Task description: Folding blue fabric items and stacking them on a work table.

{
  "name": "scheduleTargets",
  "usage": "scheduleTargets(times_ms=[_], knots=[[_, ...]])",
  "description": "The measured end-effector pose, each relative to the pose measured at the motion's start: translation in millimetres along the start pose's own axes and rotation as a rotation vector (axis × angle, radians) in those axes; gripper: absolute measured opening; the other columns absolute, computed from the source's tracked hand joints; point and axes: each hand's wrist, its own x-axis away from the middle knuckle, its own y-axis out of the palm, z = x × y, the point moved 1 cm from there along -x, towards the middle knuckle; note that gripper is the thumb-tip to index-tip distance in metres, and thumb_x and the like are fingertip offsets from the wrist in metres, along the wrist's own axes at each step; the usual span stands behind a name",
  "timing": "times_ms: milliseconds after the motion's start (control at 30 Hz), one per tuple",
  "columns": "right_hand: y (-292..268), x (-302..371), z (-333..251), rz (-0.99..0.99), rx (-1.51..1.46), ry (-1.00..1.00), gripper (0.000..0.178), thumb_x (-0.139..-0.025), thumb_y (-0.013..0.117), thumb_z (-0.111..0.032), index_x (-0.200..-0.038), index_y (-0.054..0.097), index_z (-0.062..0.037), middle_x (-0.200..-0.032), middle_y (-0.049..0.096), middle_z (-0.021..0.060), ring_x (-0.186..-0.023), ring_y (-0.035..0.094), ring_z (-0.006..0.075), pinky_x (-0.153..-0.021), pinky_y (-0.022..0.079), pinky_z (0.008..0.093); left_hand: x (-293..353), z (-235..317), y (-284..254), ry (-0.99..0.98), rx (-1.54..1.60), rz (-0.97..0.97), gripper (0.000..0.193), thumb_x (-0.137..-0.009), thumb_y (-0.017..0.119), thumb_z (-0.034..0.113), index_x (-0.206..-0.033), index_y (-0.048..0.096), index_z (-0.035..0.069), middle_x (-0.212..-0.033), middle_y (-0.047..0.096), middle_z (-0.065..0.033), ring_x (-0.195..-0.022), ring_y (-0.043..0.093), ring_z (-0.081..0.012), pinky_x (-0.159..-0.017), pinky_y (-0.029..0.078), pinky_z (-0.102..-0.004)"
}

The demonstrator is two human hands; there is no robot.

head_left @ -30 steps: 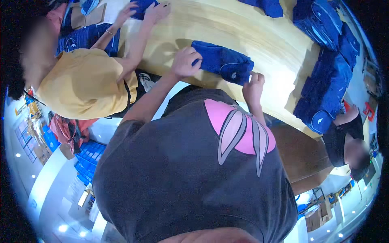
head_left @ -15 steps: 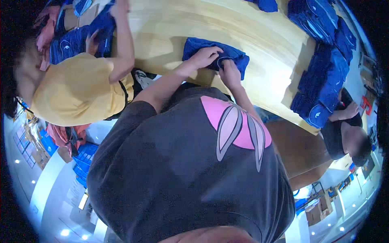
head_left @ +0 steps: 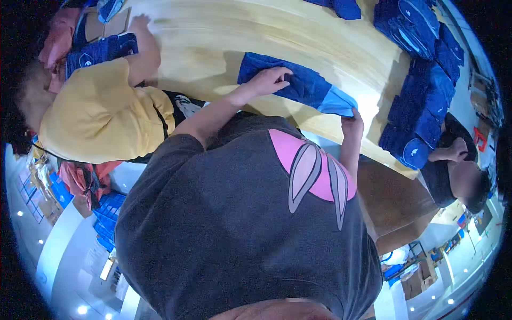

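Observation:
A long dark blue cloth piece (head_left: 306, 88) lies on the table in front of me, looking like a folded denim garment. At its right end a light blue part (head_left: 337, 101), perhaps a lining or inner layer, is pulled out into a point. My right hand (head_left: 352, 125) pinches the corner of that light blue part. Over the left half of the cloth rests my left hand (head_left: 265, 82), its thumb and forefinger apart. The cloth under its palm is hidden.
Stacks of dark blue folded cloth pieces (head_left: 418, 101) line the table's right side. The pale wooden table (head_left: 213, 32) curves across the top. At left a person in a yellow shirt (head_left: 96, 117) works beside more dark blue pieces (head_left: 101, 53); another person (head_left: 450, 181) is at right. A cardboard box (head_left: 397, 197) stands below the edge.
My right hand has moved right and toward me, drawing the light blue part out of the cloth. My left hand stays nearly in place. The person in yellow has shifted an arm.

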Motion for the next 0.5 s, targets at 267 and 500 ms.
scheduleTargets(times_ms=[267,500], knots=[[164.3,92.8,10.1,-0.154,0.413,-0.03,0.025,-0.089,0.06,-0.012,-0.108,0.057,0.0042,-0.095,0.062,0.0151,-0.083,0.061,0.0224,-0.072,0.053,0.0319,20.7,-17.3,-20.6,-0.113,0.372,0.317,0.033,-0.089,0.06,0.007,-0.121,0.061,0.004,-0.094,0.067,-0.0052,-0.065,0.056,-0.0126,-0.062,0.046,-0.0234],[202.0,41.1,112.0,-0.418,0.954,0.044,0.044,-0.092,0.065,-0.03,-0.12,0.054,0.0035,-0.097,0.062,0.014,-0.08,0.062,0.0194,-0.068,0.054,0.0291,20.8,-25.4,-47.7,-0.416,0.844,0.536,0.03,-0.09,0.062,0.008,-0.119,0.061,0.0,-0.112,0.066,-0.0077,-0.072,0.059,-0.015,-0.069,0.05,-0.0228]])
